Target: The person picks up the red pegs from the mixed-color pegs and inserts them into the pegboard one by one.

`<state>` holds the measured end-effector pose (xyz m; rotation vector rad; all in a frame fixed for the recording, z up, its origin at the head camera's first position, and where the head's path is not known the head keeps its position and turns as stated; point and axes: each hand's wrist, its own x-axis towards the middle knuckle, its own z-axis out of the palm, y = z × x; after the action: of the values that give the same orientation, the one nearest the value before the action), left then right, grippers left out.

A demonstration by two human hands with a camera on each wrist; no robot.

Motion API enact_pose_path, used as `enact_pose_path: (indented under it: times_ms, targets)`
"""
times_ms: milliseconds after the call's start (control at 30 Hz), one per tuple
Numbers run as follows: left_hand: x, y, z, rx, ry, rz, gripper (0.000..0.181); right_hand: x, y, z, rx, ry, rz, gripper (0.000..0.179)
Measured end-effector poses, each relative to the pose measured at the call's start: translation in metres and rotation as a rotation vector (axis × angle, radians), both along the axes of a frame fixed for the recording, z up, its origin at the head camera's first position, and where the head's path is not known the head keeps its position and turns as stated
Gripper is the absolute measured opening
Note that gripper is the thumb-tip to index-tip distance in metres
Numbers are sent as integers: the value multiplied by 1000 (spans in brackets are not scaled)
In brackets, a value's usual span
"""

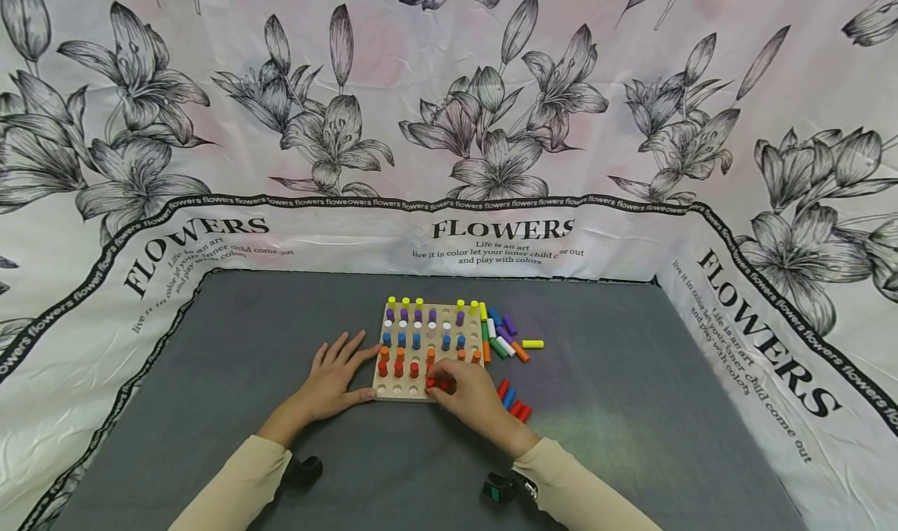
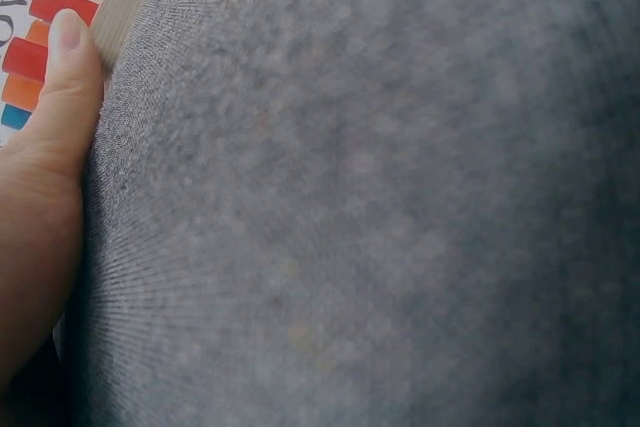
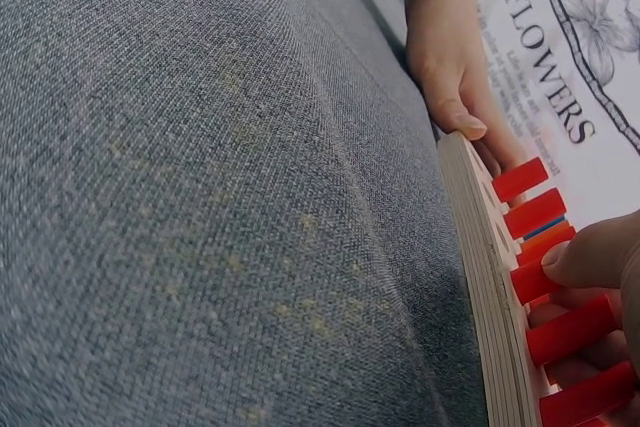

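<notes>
A wooden pegboard (image 1: 397,391) lies on the table with rows of yellow, purple, white, blue, orange and red pegs standing in it. My left hand (image 1: 333,383) rests flat beside it, fingers spread, thumb at the near left corner and index finger along the left edge. Over the near rows, my right hand (image 1: 471,397) pinches a red peg (image 3: 528,283) between thumb and fingers. More red pegs (image 3: 572,331) show by those fingers in the right wrist view; I cannot tell whether they are held or stand in the board. In the left wrist view, the left thumb (image 2: 68,97) overlaps the red pegs.
Loose pegs in several colours (image 1: 502,336) lie against and beyond the board's right side. Nearer, red pegs and a blue peg (image 1: 509,398) lie right of the right hand. Grey cloth (image 1: 266,320) covers the table, and a flower-printed sheet (image 1: 351,235) rises behind.
</notes>
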<state>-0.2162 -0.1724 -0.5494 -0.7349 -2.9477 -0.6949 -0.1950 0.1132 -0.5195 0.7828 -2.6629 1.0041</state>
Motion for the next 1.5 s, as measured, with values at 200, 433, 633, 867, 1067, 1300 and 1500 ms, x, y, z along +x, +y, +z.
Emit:
enact_pose_path:
  times_ms: [200, 433, 633, 867, 1067, 1300, 1500]
  targets:
    - [-1, 0, 0, -3, 1, 1, 78, 0, 0, 0, 2, 8, 4, 19]
    - [0, 0, 0, -5, -5, 2, 78, 0, 0, 1, 4, -2, 4, 18]
    - [0, 1, 0, -8, -2, 3, 78, 2, 2, 9, 5, 2, -5, 18]
    - [0, 1, 0, -8, 3, 1, 78, 3, 4, 25, -56, -29, -9, 15]
    - [0, 1, 1, -7, -5, 4, 78, 3, 9, 27, -131, -104, -15, 14]
    - [0, 1, 0, 14, 12, -3, 79, 3, 23, 37, -286, -229, -37, 18]
    - [2, 0, -1, 44, 52, -13, 80, -1, 40, 44, -358, -334, -114, 20]
